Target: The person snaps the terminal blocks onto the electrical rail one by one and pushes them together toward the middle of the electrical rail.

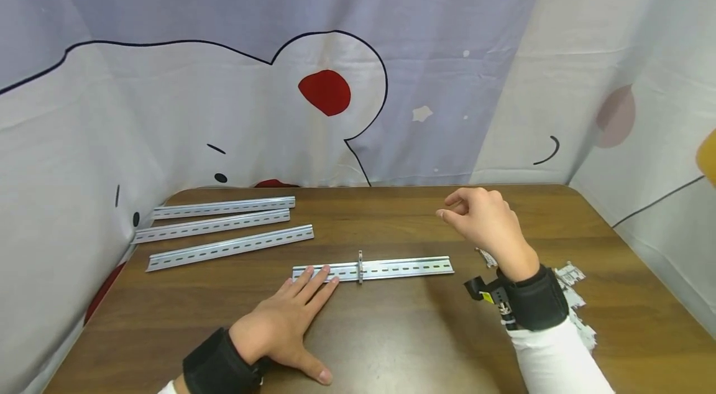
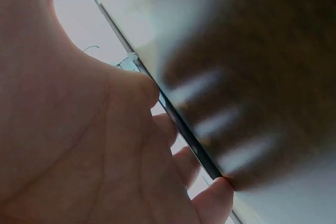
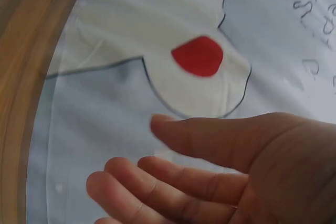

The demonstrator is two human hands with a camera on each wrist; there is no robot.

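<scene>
A slotted metal DIN rail [image 1: 414,268] lies crosswise on the wooden table, with a small upright metal clip [image 1: 360,267] near its middle. My left hand [image 1: 285,322] is spread palm down, its straight fingertips resting on the rail's left part. The left wrist view shows the palm [image 2: 100,135] from beneath and the fingers at the rail's edge. Raised over the table to the right of the rail is my right hand [image 1: 486,223]. In the right wrist view its loosely bent fingers [image 3: 149,187] and thumb hold nothing.
Several more slotted rails [image 1: 232,248] lie at the back left. On the right, a pile of small metallic-looking pieces [image 1: 570,274] is partly behind the right forearm, with another small piece [image 1: 488,257] near the right wrist. A printed curtain [image 1: 436,71] surrounds the table.
</scene>
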